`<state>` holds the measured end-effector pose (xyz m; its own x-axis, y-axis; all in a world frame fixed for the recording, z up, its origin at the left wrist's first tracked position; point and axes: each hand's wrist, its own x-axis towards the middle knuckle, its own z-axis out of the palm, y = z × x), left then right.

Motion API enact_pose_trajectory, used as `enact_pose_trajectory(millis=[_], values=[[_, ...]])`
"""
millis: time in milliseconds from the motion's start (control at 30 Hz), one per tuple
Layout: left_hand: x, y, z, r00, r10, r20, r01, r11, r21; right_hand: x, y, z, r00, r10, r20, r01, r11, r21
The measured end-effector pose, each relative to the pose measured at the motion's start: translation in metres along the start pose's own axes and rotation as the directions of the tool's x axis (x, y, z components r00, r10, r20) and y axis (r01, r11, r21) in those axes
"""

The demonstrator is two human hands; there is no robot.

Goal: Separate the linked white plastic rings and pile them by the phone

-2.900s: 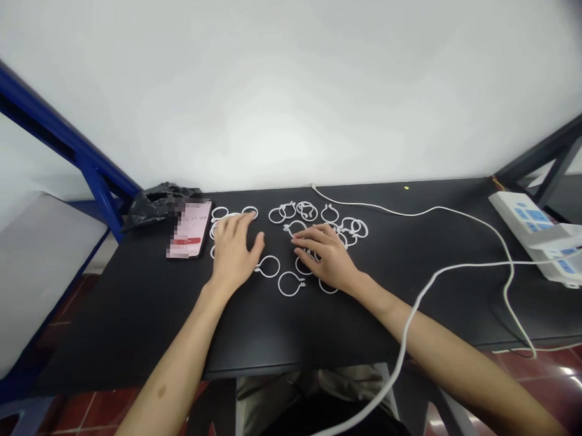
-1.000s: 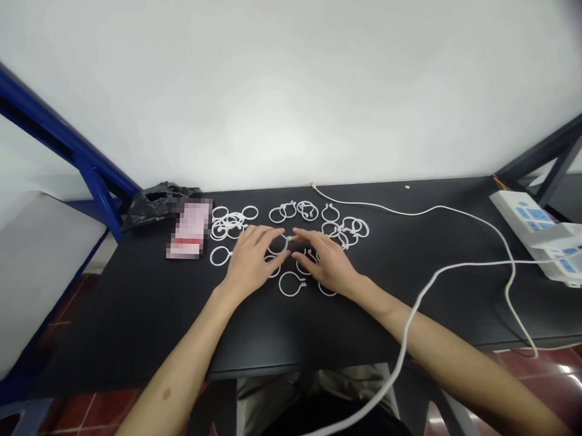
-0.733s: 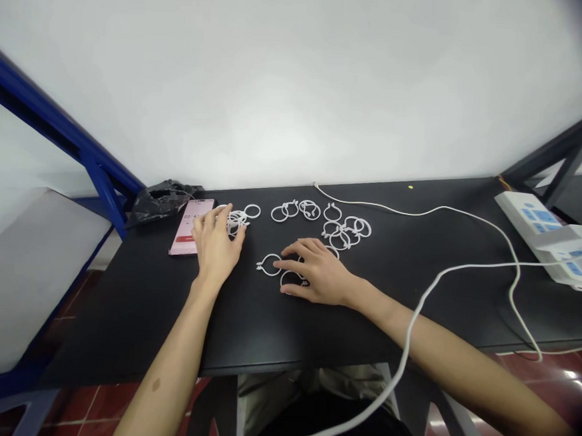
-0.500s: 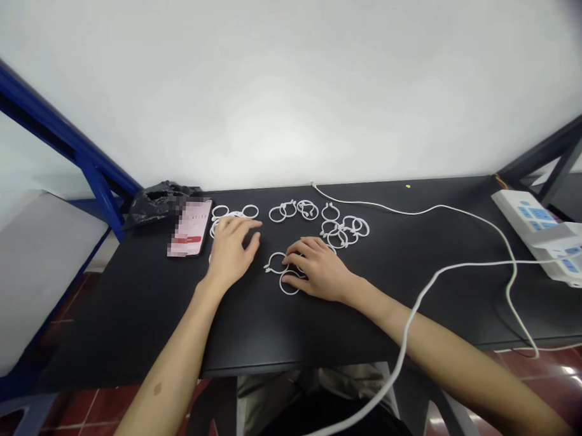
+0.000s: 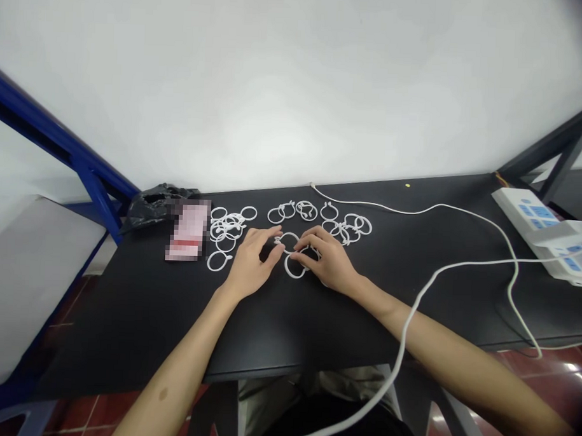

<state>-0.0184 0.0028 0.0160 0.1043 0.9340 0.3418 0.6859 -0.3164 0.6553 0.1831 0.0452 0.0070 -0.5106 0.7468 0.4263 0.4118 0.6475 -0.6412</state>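
Many white plastic rings lie on a black table (image 5: 316, 320). My left hand (image 5: 252, 262) and my right hand (image 5: 328, 261) meet over the middle of the table. Both pinch one white ring (image 5: 289, 242) between thumb and fingers, the left hand at its left side, the right hand at its right side. A second ring (image 5: 293, 269) lies just below it, under my right fingertips. A heap of rings (image 5: 226, 228) sits to the left of my left hand, with a single ring (image 5: 219, 261) in front of it. More rings (image 5: 352, 227) lie scattered beyond my right hand.
A phone (image 5: 188, 238) lies left of the rings, with a crumpled black bag (image 5: 155, 199) behind it. A white cable (image 5: 418, 213) runs across the table's right half. White power strips (image 5: 546, 230) sit at the far right. A blue frame (image 5: 89, 176) stands at the left.
My left hand came back from the left heap to the middle. My right hand rose from the flat rings, and both now pinch one ring between them.
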Motion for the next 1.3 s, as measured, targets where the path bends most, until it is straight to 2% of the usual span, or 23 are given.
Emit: enact_pose_trajectory(millis=[167,300,367,533,700,800,867,933,1000,1067,1133,1300], values=[[-0.001,0.001,0.005,0.99,-0.119,0.081,0.133,0.973,-0.191,-0.002,-0.001,0.0,0.997,-0.073,-0.015,0.074,0.996,0.059],[-0.001,-0.001,0.009,0.961,-0.222,0.163,0.272,0.857,-0.437,-0.002,-0.003,0.0,0.995,-0.096,-0.038,0.099,0.992,0.081],[-0.001,-0.001,0.01,0.946,-0.243,0.215,0.321,0.799,-0.509,-0.001,-0.004,0.0,0.993,-0.099,-0.065,0.105,0.99,0.094],[0.0,-0.001,0.01,0.941,-0.236,0.242,0.333,0.762,-0.555,-0.001,-0.003,-0.001,0.992,-0.099,-0.077,0.107,0.989,0.102],[0.0,-0.001,0.012,0.962,-0.215,0.168,0.273,0.795,-0.542,-0.001,-0.003,0.001,0.995,-0.102,-0.011,0.103,0.992,0.074],[-0.001,-0.001,0.013,0.976,-0.205,0.079,0.217,0.849,-0.482,-0.001,-0.003,0.001,0.994,-0.106,0.026,0.105,0.994,0.026],[-0.001,-0.002,0.012,0.983,-0.182,0.004,0.169,0.907,-0.386,-0.002,-0.005,0.0,0.994,-0.112,0.019,0.112,0.994,-0.006],[-0.001,-0.002,0.011,0.991,-0.115,-0.07,0.098,0.971,-0.216,-0.002,-0.006,-0.001,0.992,-0.124,-0.012,0.124,0.992,-0.026],[-0.002,-0.003,0.01,0.994,-0.009,-0.108,0.008,1.0,-0.01,-0.002,-0.008,-0.002,0.989,-0.146,-0.034,0.144,0.989,-0.036],[-0.002,-0.003,0.009,0.991,0.097,-0.094,-0.081,0.984,0.161,-0.002,-0.008,-0.003,0.984,-0.177,-0.032,0.175,0.984,-0.044],[-0.003,-0.003,0.01,0.983,0.168,-0.069,-0.144,0.954,0.261,-0.002,-0.007,-0.003,0.978,-0.207,-0.009,0.206,0.977,-0.05],[-0.004,-0.004,0.011,0.973,0.225,-0.05,-0.197,0.925,0.325,-0.002,-0.004,-0.002,0.982,-0.185,0.025,0.186,0.983,-0.007]])
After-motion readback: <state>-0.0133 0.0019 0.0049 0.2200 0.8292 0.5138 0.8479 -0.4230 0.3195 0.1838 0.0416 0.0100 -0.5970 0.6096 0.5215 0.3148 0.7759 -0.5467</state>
